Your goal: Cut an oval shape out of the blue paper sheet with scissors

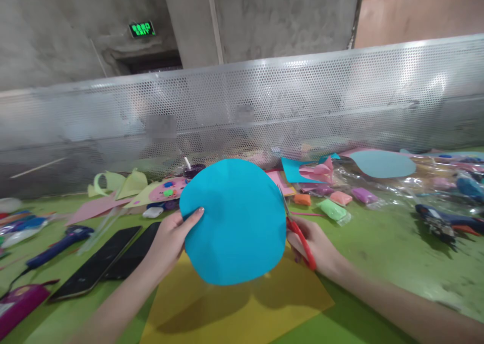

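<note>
A roughly round piece of blue paper (234, 223) is held up in front of me. My left hand (176, 233) pinches its left edge, thumb on the near face and the other fingers behind. At the paper's right edge, my right hand (312, 243) grips red-handled scissors (302, 241), blades pointing up along the rim. Part of the blades and some fingers are hidden. Below the blue piece a yellow sheet (242, 308) lies on the green table (378, 283), with shadows across it.
Two black phones (98, 261) and a blue glue gun (60, 246) lie at left, near a magenta device (22, 306). Coloured clay packets (335, 210), paper scraps (295, 170) and a light blue cutout (383, 163) lie at right. A perforated metal panel (242, 102) stands behind.
</note>
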The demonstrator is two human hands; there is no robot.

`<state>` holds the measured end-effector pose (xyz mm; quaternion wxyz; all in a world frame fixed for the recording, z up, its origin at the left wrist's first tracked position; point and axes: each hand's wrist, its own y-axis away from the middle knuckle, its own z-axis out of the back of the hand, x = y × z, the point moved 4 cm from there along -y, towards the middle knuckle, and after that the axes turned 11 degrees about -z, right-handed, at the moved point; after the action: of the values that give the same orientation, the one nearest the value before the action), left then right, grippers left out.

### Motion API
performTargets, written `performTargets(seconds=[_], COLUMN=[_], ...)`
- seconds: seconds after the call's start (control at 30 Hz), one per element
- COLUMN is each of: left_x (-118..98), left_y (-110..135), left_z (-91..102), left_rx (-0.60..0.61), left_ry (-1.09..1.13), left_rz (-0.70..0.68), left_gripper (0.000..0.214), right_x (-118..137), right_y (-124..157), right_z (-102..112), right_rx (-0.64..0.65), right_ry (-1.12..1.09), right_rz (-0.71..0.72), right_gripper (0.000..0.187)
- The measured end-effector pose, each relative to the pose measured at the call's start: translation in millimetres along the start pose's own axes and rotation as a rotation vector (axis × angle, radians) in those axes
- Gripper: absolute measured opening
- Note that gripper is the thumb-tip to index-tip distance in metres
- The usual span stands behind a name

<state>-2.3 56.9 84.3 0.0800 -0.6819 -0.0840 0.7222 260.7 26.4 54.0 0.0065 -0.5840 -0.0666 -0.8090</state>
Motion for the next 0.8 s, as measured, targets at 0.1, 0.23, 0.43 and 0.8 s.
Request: performTargets(seconds=[0.1,0.23,0.43,0.8], left_x=[0.0,1.8,1.9,-7.1], left_y=[-0.1,-1.2,0.7,0.4], left_z=[-0.4,1.6,-0.6,-0.3], left_rx=[0.015,0.006,-0.023,-0.117], left_ry=[0.0,0.004,0.061,0.064], left_rz=[-0.003,0.011,-0.001,-0.006], left_gripper=[0.048,0.049,0.041,0.036], right_x=[0.4,1.5,3.6,3.2], right_y=[1.7,2.6,1.2,3.0], right_z=[-0.8,-1.4,-0.2,-0.3], right_rx=[0.001,-0.004,-0.004,-0.034], right_ry=[0.002,0.009,0.023,-0.001], right_rz=[0.011,0.013,0.004,0.018], right_gripper=[0.01,0.011,0.009,0.01])
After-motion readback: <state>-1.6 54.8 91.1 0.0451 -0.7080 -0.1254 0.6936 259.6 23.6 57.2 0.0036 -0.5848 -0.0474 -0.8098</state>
